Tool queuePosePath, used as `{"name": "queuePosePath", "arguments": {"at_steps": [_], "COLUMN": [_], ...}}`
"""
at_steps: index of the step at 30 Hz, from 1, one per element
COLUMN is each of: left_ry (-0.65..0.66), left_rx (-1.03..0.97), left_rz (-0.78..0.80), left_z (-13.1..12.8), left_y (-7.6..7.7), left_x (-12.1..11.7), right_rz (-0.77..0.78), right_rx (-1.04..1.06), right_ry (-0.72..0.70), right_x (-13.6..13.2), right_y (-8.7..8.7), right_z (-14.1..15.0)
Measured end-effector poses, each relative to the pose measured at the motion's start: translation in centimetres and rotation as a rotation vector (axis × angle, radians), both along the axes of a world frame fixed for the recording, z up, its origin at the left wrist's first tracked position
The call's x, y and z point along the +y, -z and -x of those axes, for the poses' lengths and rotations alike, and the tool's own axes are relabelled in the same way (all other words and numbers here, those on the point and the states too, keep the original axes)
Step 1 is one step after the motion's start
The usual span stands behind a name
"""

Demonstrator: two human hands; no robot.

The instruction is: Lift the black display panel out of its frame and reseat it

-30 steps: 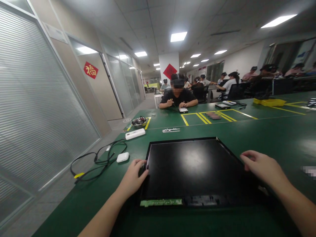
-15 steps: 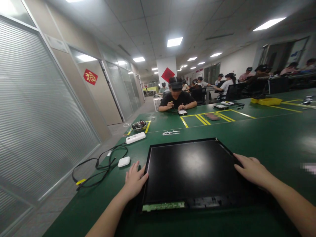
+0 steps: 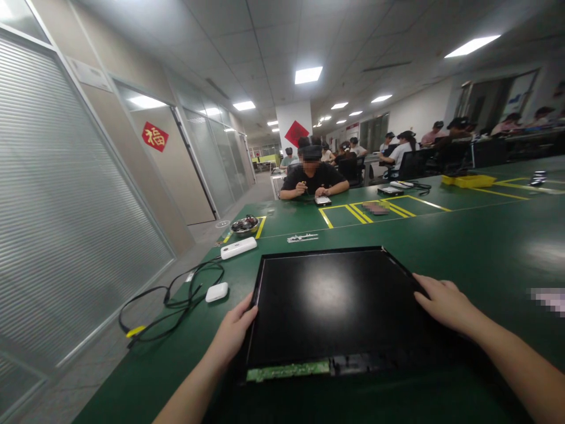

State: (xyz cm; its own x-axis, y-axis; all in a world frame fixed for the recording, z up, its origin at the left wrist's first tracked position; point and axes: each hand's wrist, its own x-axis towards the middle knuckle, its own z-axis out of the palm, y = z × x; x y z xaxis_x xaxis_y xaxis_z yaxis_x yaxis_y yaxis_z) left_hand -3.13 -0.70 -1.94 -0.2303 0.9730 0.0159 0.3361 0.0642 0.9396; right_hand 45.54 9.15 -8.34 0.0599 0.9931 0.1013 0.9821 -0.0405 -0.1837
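Observation:
A flat black display panel (image 3: 331,306) in a thin black frame lies in front of me, its glossy face up. Along its near edge runs a green circuit board strip (image 3: 289,370). My left hand (image 3: 233,328) grips the panel's left edge, thumb on the rim and the other fingers hidden beside or below it. On the opposite edge, my right hand (image 3: 445,303) holds the frame the same way, with thumb and forefinger at the rim. Whether the panel is lifted off the table cannot be made out.
Left of the panel are a white earbud case (image 3: 216,292), a white power bank (image 3: 238,248) and looped black cables (image 3: 176,306). Beyond stand a metal bowl (image 3: 244,226) and small white strips (image 3: 302,238). A co-worker (image 3: 312,176) sits across the green table (image 3: 477,247).
My right hand came in from beside the panel and took hold of its right edge. My left hand's spread fingers closed around the left edge. The view shifted slightly.

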Motion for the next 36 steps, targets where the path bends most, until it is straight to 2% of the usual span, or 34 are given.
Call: {"name": "queuePosePath", "arguments": {"at_steps": [2,4,9,13,19,24,29,33,36], "left_ry": [-0.039,-0.073,-0.107,-0.153,-0.012,0.071,0.032,0.104,0.119], "left_rx": [-0.303,-0.486,-0.684,-0.646,-0.597,-0.568,-0.618,-0.611,-0.505], "left_rz": [0.165,0.247,0.245,0.241,0.321,0.292,0.239,0.187,0.146], "left_z": [-0.9,-1.6,-2.3,-2.1,-2.2,-2.2,-2.0,-1.9,-1.5], "left_y": [-0.7,-1.2,-1.2,-0.8,-1.2,-1.7,-1.3,-0.9,-0.5], "left_x": [-0.5,-0.9,-0.9,-0.6,-1.2,-1.4,-1.4,-1.6,-1.6], "right_rz": [-0.005,-0.008,-0.004,-0.005,0.006,-0.04,-0.041,0.022,0.076], "right_rx": [-0.007,-0.01,0.003,0.012,-0.012,-0.02,-0.031,-0.044,-0.052], "right_ry": [0.002,0.002,-0.005,0.006,0.004,0.034,0.027,0.039,0.032], "right_x": [0.0,0.1,0.3,0.3,0.1,-0.2,-0.5,-0.6,-0.7], "right_y": [0.2,0.4,0.6,0.5,0.2,0.0,-0.1,-0.7,-1.1], "right_z": [-0.1,-0.2,-0.5,-0.4,0.0,0.6,1.0,1.1,1.1]}}
